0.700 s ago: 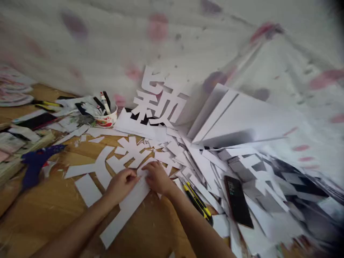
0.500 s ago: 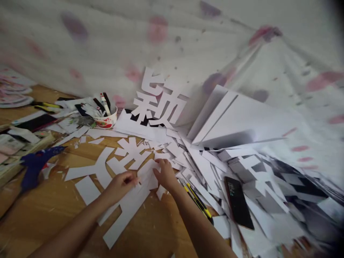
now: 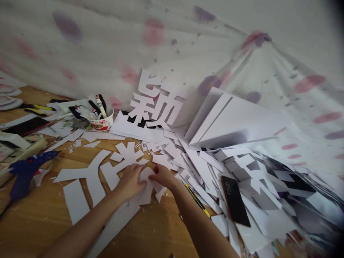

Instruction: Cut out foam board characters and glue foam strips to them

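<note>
Both my hands are over a white cut-out board piece (image 3: 147,174) near the middle of the table. Its long lower end runs toward me beneath my left forearm. My left hand (image 3: 131,182) is closed on the left edge of the piece, thumb toward the right. Across from it, my right hand (image 3: 164,175) pinches the right edge with bent fingers. The part under the palms is hidden. Just left lie other cut-outs: a forked white piece (image 3: 94,175), a plain strip (image 3: 76,201) and a branching piece (image 3: 130,153).
A blue glue gun (image 3: 24,173) lies at left, near a cup of pens (image 3: 102,122). Behind stands a white cut-out character (image 3: 157,104), beside leaning boards (image 3: 228,118). Scraps, a yellow-black cutter (image 3: 197,200) and a phone (image 3: 235,200) lie at right.
My hands have drawn closer together and now grip the white piece from both sides, its upper end lifted and turned. The camera view has shifted slightly.
</note>
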{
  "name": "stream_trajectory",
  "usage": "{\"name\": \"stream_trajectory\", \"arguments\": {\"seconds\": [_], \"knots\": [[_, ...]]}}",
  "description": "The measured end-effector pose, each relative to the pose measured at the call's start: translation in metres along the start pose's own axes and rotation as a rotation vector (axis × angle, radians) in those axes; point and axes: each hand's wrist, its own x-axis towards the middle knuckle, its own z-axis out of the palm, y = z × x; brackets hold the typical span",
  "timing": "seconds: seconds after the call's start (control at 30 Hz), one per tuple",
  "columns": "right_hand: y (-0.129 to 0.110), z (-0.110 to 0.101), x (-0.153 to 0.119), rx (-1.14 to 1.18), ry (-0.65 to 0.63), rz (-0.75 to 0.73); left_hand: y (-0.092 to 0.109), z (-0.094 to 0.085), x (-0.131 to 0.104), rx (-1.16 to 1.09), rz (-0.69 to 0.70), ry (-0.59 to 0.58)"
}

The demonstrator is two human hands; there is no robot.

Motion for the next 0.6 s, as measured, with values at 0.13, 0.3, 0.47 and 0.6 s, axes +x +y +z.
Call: {"name": "stream_trajectory", "arguments": {"seconds": [0.13, 0.3, 0.47, 0.6], "knots": [[-0.001, 0.003, -0.008, 0.041, -0.060, -0.004, 0.000, -0.018, 0.000, -0.094, -0.075, -0.180], [-0.007, 0.007, -0.013, 0.072, -0.096, 0.001, 0.002, -0.026, 0.007, -0.135, -0.134, -0.347], [-0.007, 0.008, -0.014, 0.095, -0.114, 0.005, 0.002, -0.021, 0.012, -0.093, -0.165, -0.400], [-0.004, 0.010, -0.013, 0.087, -0.137, 0.002, -0.003, -0.022, 0.020, -0.070, -0.212, -0.516]]}}
